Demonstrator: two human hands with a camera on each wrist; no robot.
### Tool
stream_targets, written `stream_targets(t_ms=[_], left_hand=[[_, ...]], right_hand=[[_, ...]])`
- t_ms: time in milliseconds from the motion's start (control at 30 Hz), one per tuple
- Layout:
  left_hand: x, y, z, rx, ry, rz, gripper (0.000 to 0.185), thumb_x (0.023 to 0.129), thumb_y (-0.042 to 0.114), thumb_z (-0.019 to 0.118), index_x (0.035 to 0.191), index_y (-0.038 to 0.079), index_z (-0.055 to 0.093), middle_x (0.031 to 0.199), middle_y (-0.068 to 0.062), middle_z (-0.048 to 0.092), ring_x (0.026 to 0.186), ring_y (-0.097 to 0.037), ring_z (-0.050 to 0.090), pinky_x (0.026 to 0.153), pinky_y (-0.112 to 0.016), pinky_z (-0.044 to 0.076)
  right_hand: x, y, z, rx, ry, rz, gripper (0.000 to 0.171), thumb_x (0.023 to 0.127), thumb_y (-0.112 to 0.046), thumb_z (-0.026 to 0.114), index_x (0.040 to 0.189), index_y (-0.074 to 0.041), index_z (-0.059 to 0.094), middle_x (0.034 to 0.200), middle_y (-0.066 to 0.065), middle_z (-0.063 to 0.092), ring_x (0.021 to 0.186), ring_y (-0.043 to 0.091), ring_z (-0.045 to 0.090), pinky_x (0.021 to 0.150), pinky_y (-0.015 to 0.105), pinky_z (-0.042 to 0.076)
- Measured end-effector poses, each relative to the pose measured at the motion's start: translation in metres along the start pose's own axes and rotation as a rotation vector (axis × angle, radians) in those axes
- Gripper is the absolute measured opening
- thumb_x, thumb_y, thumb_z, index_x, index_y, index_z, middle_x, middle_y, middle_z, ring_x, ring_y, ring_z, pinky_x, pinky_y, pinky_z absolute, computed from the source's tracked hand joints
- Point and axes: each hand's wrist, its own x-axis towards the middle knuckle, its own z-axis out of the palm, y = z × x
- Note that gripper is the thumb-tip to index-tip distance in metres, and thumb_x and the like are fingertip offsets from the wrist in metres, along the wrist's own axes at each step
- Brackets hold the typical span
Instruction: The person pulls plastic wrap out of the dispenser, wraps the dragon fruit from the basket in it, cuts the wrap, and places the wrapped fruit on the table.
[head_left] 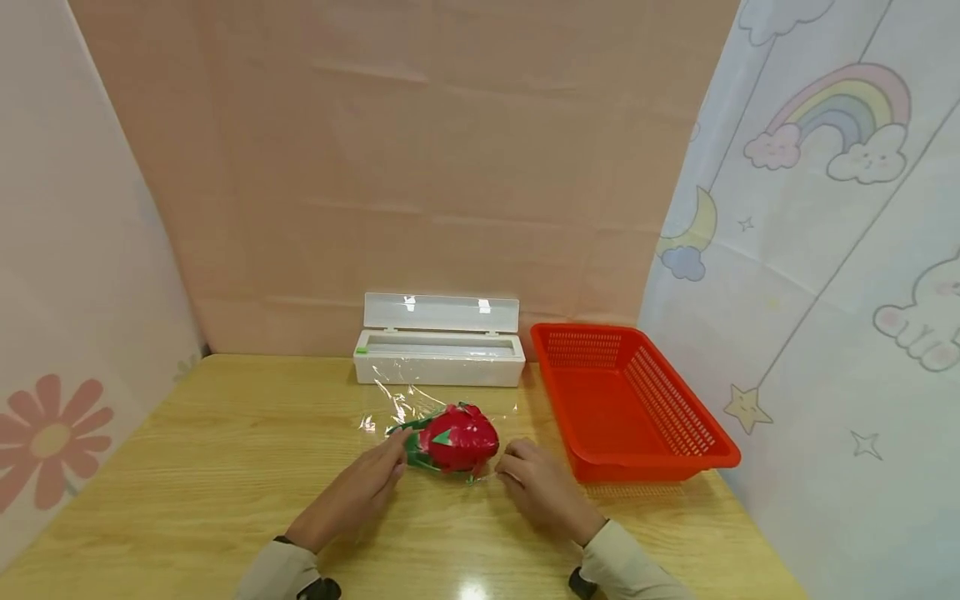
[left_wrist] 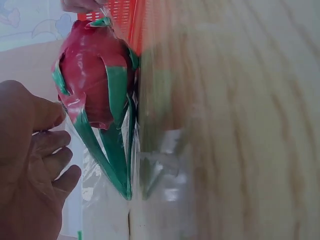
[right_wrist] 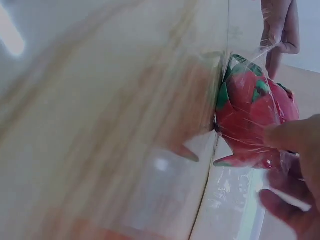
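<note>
The table is the work surface. The red basket stands on its right side, near the right hand. The white box sits at the back with its lid raised. The cling film spreads in front of the box; whether it is cut free of the box cannot be told. The dragon fruit lies on its side on the table, in front of the box and between the hands, its long leaf tips towards the left hand, with film drawn over part of it. The left hand is at the leaf end; the right hand is at the opposite end. Left fingers: the tips come together and appear to pinch gathered film. Right fingers: curled, with the thumb against the film, which they appear to pinch; blur hides the exact grip. The step in hand is judged to be wrapping the fruit. The next move calls for keeping the film taut, folding both ends close against the fruit and tucking the leaf tips under without tearing the sheet.
</note>
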Motion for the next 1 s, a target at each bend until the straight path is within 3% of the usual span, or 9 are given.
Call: stream_targets(t_ms=[67,133,300,400,533,600,700,800,1000], left_hand=[[0.002,-0.002,0.001,-0.024,0.0,0.015,0.05,0.106,0.009,0.048,0.151,-0.007,0.032,0.097,0.01,0.049,0.095,-0.009,0.052,0.087,-0.035,0.048],[0.003,-0.004,0.002,-0.047,0.001,0.012,0.048,0.106,0.009,0.047,0.15,-0.006,0.034,0.096,0.009,0.048,0.087,-0.007,0.05,0.08,-0.03,0.046],[0.008,-0.008,0.004,-0.083,-0.01,-0.017,0.037,0.108,0.014,0.043,0.142,-0.001,0.044,0.105,0.005,0.052,0.091,-0.01,0.049,0.08,-0.029,0.044],[0.009,-0.009,0.005,-0.118,-0.012,-0.017,0.021,0.109,0.015,0.041,0.123,0.003,0.05,0.127,-0.006,0.06,0.088,-0.012,0.05,0.079,-0.031,0.044],[0.011,-0.01,0.003,-0.202,-0.024,-0.053,0.013,0.11,0.018,0.037,0.102,0.009,0.043,0.144,-0.02,0.052,0.069,-0.009,0.039,0.068,-0.027,0.04],[0.013,-0.011,0.002,-0.23,-0.018,-0.07,0.015,0.11,0.019,0.036,0.099,0.01,0.041,0.143,-0.021,0.053,0.072,-0.009,0.042,0.066,-0.026,0.039],[0.018,-0.011,0.001,-0.234,0.015,-0.064,0.015,0.11,0.017,0.037,0.1,0.009,0.044,0.136,-0.021,0.059,0.092,-0.02,0.06,0.07,-0.03,0.042],[0.023,-0.01,0.001,-0.222,0.064,-0.044,0.012,0.109,0.013,0.04,0.104,0.005,0.048,0.128,-0.021,0.063,0.11,-0.03,0.062,0.079,-0.037,0.047],[0.03,-0.008,0.0,-0.249,0.153,-0.068,0.008,0.107,0.008,0.042,0.106,0.004,0.05,0.116,-0.014,0.066,0.104,-0.027,0.063,0.083,-0.042,0.053]], right_hand=[[0.002,0.003,0.0,-0.04,0.098,-0.083,0.013,0.082,-0.005,0.08,0.087,-0.015,0.072,0.108,0.005,0.062,0.1,0.02,0.058,0.081,0.035,0.053],[0.004,0.006,0.001,-0.069,0.144,-0.15,0.012,0.082,-0.007,0.08,0.085,-0.016,0.073,0.126,0.013,0.061,0.116,0.029,0.057,0.091,0.043,0.053],[0.01,0.011,0.001,0.058,0.038,-0.145,0.013,0.087,-0.01,0.077,0.097,-0.017,0.072,0.152,0.015,0.045,0.139,0.035,0.043,0.101,0.05,0.047],[0.011,0.012,0.001,0.175,-0.024,-0.086,0.014,0.089,-0.006,0.074,0.1,-0.013,0.068,0.153,0.014,0.044,0.141,0.032,0.041,0.102,0.048,0.046],[0.015,0.013,0.0,0.238,-0.023,-0.042,0.004,0.094,-0.007,0.068,0.096,-0.008,0.065,0.148,0.015,0.05,0.138,0.03,0.045,0.105,0.046,0.045],[0.017,0.013,-0.001,0.24,-0.006,-0.03,0.004,0.096,-0.012,0.066,0.096,-0.007,0.065,0.145,0.014,0.053,0.137,0.028,0.048,0.105,0.045,0.045],[0.018,0.013,-0.001,0.234,0.035,-0.027,0.004,0.097,-0.012,0.066,0.095,-0.009,0.064,0.141,0.014,0.057,0.133,0.029,0.052,0.101,0.047,0.048],[0.019,0.012,-0.001,0.225,0.071,-0.022,0.003,0.097,-0.011,0.066,0.096,-0.01,0.063,0.139,0.014,0.059,0.13,0.029,0.054,0.099,0.047,0.05],[0.025,0.011,0.0,0.196,0.114,-0.016,0.009,0.095,-0.005,0.066,0.1,-0.01,0.061,0.136,0.013,0.06,0.126,0.029,0.055,0.099,0.045,0.05]])
